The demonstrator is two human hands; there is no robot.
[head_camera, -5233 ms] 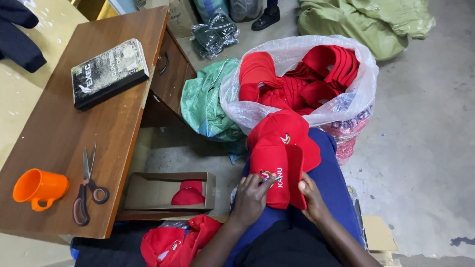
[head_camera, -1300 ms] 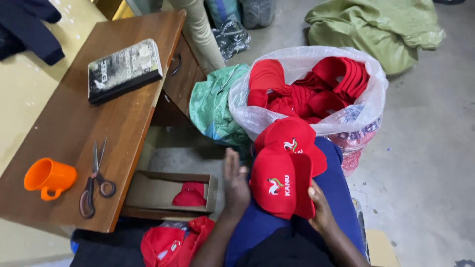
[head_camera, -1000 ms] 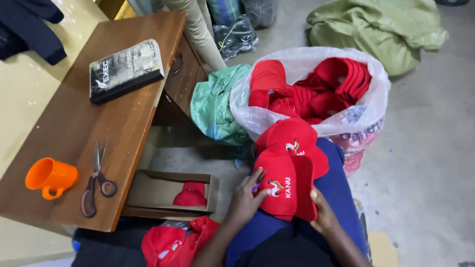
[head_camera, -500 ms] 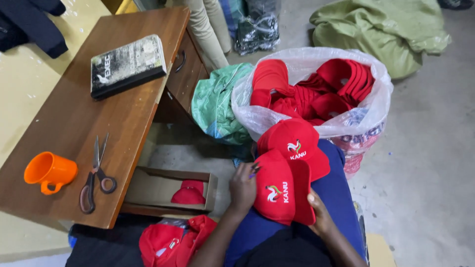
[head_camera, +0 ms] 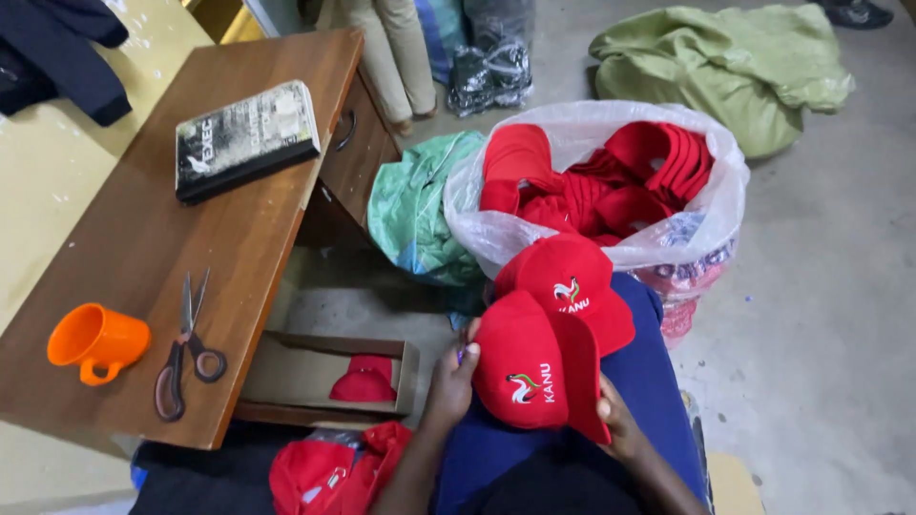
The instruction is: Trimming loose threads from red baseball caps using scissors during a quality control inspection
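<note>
Low centre of the frame: your left hand (head_camera: pixel 450 377) grips the left edge of a red cap (head_camera: pixel 534 367) on your lap; your right hand (head_camera: pixel 620 424) holds its lower right edge from beneath. A second red cap (head_camera: pixel 572 286) lies just above, touching it. Beyond, a clear bag (head_camera: pixel 706 219) holds more caps. At left, the desk (head_camera: pixel 114 257) carries scissors (head_camera: pixel 186 348) and an orange cup (head_camera: pixel 95 340).

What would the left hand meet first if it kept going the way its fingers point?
Probably the red cap it already touches at the crown's edge; the left hand points up and slightly right. Beyond lies a second red cap, though depth is unclear.
</note>
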